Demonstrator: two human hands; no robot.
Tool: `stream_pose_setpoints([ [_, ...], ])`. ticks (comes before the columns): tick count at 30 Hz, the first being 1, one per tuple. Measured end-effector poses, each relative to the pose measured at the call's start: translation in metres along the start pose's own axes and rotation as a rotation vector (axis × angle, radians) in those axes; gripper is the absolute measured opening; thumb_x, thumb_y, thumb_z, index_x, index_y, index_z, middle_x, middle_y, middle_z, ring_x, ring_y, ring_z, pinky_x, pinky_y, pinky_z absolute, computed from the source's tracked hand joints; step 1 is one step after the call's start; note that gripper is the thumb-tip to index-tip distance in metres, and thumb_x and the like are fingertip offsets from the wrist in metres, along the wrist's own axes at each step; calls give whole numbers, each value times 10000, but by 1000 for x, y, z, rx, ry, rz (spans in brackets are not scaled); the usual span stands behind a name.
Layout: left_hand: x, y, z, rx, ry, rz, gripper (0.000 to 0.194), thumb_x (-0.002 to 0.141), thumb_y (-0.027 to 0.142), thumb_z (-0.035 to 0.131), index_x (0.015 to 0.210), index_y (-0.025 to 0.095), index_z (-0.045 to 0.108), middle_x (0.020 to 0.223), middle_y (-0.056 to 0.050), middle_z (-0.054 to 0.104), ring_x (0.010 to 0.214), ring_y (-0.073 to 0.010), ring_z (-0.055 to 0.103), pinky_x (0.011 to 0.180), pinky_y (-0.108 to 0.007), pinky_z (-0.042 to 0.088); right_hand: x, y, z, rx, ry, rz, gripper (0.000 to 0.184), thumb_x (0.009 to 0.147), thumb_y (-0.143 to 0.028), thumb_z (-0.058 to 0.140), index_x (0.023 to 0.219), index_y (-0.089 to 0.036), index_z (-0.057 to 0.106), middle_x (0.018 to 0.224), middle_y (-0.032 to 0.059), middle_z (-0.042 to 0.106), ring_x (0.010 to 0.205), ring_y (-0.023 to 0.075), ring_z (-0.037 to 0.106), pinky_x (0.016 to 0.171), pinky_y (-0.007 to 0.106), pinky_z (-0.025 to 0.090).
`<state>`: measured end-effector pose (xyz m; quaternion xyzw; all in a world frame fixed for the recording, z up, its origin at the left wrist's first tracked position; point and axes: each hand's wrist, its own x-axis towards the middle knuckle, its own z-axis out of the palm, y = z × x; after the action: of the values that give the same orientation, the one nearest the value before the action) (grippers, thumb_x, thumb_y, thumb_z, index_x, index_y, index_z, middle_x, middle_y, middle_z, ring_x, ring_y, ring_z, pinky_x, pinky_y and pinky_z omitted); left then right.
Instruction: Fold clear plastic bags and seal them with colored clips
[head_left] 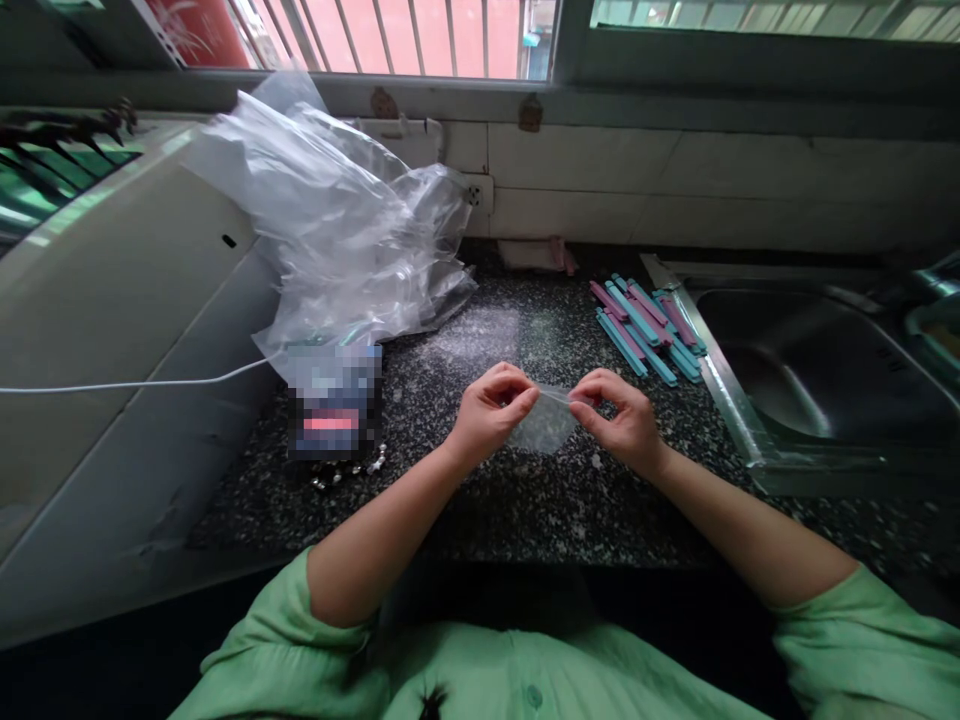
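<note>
A small clear plastic bag (544,425) hangs between my two hands, above the dark speckled counter. My left hand (495,410) pinches one upper corner between thumb and fingers. The opposite corner is pinched by my right hand (619,412), so the top edge is stretched taut between them. To the right of my hands lies a loose pile of pink and turquoise bag sealing clips (649,325). A large heap of clear plastic bags (352,220) stands at the back left, apart from my hands.
A metal sink (810,370) is set into the counter (525,510) on the right. On the left, a blurred-out object (334,400) lies by a beaded string (352,468), with a white cable (150,385) running nearby. A folded pinkish packet (534,255) rests against the tiled wall.
</note>
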<state>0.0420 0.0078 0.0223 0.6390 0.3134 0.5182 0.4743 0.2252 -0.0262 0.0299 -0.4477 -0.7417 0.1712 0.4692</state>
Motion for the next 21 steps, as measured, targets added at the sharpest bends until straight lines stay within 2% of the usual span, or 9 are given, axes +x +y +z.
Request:
stream_pose_setpoints([
  [10, -2, 3, 2, 43, -27, -6, 155, 753, 274, 616, 644, 165, 600, 673, -3, 515, 636, -102, 470, 564, -230, 376, 0, -1, 1, 38, 2, 16, 120, 805, -210, 574, 686, -193, 568, 686, 4, 557, 666, 127, 525, 607, 278, 431],
  [16, -2, 5, 2, 61, -71, -66, 154, 737, 299, 640, 681, 160, 600, 672, 7, 513, 600, -88, 455, 558, -226, 379, -1, -3, 1, 43, -13, 0, 129, 811, -206, 565, 682, -194, 563, 675, 4, 550, 660, 128, 514, 609, 282, 427],
  [21, -2, 5, 3, 71, -102, -14, 143, 755, 279, 626, 674, 160, 630, 691, -13, 538, 652, -105, 493, 591, -238, 410, 0, -7, 2, 36, -24, -8, 135, 812, -205, 562, 677, -197, 560, 663, 2, 548, 653, 129, 507, 612, 284, 425],
])
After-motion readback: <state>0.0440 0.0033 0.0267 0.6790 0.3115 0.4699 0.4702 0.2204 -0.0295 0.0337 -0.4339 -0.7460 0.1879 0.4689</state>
